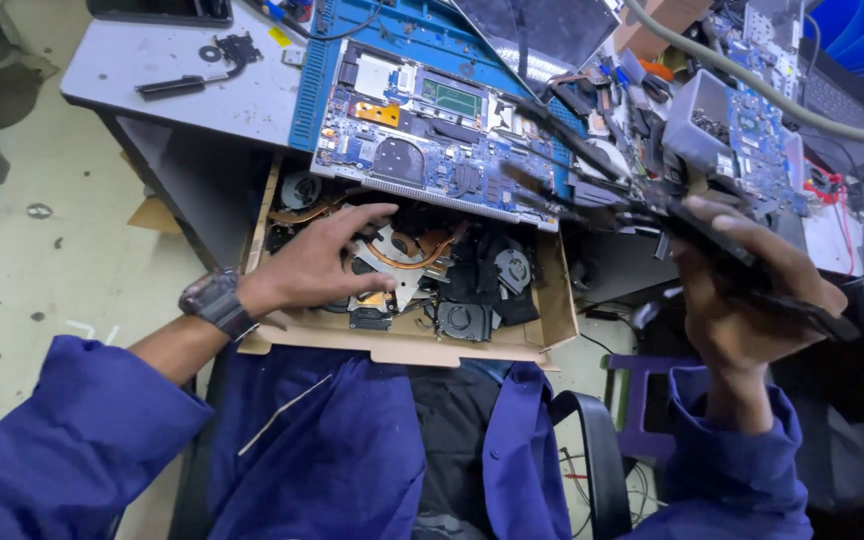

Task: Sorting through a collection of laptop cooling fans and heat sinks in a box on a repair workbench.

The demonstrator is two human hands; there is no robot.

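**Cardboard box of cooling fans, one hand inside it**

Cardboard forms the shallow box point(552, 310) that rests on the person's lap against the edge of the bench point(252, 95). It is filled with laptop cooling parts: round black fans point(464, 320) and copper heat pipes point(407, 262) lie tangled together. The left hand point(317, 262) lies flat on this heap, fingers spread and not closed on any one piece, so by my reading this is a sorting or picking step. The right hand point(742, 300) is raised to the side, its grip clamped on a flat dark panel point(752, 265), blurred by motion; what kind of part it is I cannot tell.

Lifting one cooler out calls for a closed hold on a single fan housing and a straight pull upward, since the pipes overlap and may drag neighbours along.

Just behind the box an opened laptop board point(432, 130) lies on a blue mat point(307, 100). Cables and small parts crowd the bench on the right, and a grey hose point(752, 85) crosses above them, close to the raised panel.
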